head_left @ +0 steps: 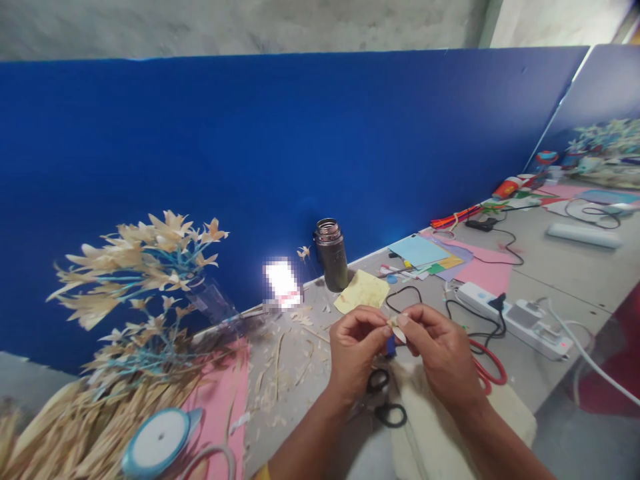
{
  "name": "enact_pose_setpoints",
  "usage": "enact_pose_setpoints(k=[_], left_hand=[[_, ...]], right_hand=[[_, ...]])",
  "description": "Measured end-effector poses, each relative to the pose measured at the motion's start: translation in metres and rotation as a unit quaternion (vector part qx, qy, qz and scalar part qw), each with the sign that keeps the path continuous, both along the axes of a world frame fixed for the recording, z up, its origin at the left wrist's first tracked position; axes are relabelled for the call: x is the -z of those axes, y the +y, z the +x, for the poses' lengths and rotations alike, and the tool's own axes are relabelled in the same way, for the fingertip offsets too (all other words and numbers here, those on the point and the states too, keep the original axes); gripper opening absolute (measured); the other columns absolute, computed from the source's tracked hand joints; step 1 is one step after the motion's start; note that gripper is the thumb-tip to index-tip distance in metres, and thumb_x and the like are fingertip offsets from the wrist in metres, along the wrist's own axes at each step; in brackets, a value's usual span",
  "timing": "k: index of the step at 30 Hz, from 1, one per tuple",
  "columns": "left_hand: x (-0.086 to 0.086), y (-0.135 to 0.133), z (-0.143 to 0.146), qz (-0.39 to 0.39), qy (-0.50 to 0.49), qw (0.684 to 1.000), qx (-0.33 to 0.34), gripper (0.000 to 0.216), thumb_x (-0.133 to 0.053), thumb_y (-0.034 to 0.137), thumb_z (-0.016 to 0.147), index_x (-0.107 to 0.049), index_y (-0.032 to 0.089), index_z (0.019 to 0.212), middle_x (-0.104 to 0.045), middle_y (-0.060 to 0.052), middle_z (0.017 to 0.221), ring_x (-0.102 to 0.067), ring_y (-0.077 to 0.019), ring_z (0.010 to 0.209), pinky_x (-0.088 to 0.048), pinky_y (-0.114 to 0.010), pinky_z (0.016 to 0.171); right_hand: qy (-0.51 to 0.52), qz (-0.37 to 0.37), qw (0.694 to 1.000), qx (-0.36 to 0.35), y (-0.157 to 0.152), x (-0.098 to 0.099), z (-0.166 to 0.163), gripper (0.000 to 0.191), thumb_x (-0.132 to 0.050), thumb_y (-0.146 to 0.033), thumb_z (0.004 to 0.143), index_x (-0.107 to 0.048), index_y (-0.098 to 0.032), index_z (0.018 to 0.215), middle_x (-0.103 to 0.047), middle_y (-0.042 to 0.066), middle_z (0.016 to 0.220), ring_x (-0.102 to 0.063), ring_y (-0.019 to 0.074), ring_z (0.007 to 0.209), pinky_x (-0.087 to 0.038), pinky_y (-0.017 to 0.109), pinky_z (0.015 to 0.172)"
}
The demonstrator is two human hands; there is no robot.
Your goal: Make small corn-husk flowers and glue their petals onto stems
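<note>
Nearest, two bare forearms (310, 430) reach in over a grey tabletop (280, 417). Between them, in front of a dark open flask (334, 263), lies a pair of black-handled scissors (379, 411). Above the scissors, the left hand (354, 347) and the right hand (440, 347) meet, nearer than the flask and to its right. Thumb and forefinger are together on each, both grips clamped on one small pale petal (399, 335); which grips harder, I cannot tell. The petal sits at the fingertips, between the hands and touching both, so neither is nearer. Its long axis slants down and right, away from the flask. The hands turn inward, fingers curled, thumbs on the near side. Farther back, yellow paper (365, 291) lies just right of the flask, pale flowers (150, 257) spread well to its left, and a blue partition (250, 147) rises behind it.
</note>
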State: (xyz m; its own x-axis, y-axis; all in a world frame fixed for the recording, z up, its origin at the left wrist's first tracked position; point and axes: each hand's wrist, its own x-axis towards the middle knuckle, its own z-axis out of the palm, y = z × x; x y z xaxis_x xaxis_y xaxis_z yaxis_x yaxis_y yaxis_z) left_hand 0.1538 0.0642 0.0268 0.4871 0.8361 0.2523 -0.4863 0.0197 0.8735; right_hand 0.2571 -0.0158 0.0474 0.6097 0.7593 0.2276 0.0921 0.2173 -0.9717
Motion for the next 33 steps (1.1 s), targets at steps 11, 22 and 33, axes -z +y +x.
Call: enact_pose_setpoints(k=[11, 22, 33], left_hand=[[-0.006, 0.0, -0.002, -0.026, 0.055, 0.998, 0.008, 0.015, -0.086, 0.025, 0.066, -0.077, 0.016, 0.073, -0.067, 0.0, 0.064, -0.054, -0.0077, 0.044, -0.044, -0.02, 0.045], [0.009, -0.005, 0.0, 0.141, 0.083, 0.974, -0.16, 0.004, -0.077, 0.023, 0.08, -0.081, 0.023, 0.079, -0.071, -0.005, 0.08, -0.06, -0.0133, 0.059, -0.047, -0.024, 0.051], [0.008, 0.009, 0.004, -0.102, 0.014, 0.994, -0.032, 0.025, -0.084, 0.037, 0.072, -0.071, 0.017, 0.079, -0.052, 0.006, 0.046, -0.041, -0.0066, 0.039, -0.032, -0.02, 0.044]], right_hand=[[-0.05, 0.023, 0.998, -0.002, -0.003, 0.001, 0.001, 0.026, -0.066, -0.039, 0.088, -0.063, -0.02, 0.071, -0.06, -0.003, 0.057, -0.054, 0.011, 0.05, -0.043, 0.02, 0.049], [0.067, -0.016, 0.998, 0.001, 0.007, 0.011, 0.0, 0.031, -0.072, -0.046, 0.082, -0.064, -0.019, 0.071, -0.058, -0.002, 0.055, -0.05, 0.0111, 0.049, -0.041, 0.022, 0.048], [0.081, -0.005, 0.996, -0.044, 0.012, 0.007, 0.007, 0.038, -0.075, -0.053, 0.08, -0.067, -0.016, 0.074, -0.063, 0.0, 0.06, -0.045, 0.0087, 0.049, -0.038, 0.021, 0.048]])
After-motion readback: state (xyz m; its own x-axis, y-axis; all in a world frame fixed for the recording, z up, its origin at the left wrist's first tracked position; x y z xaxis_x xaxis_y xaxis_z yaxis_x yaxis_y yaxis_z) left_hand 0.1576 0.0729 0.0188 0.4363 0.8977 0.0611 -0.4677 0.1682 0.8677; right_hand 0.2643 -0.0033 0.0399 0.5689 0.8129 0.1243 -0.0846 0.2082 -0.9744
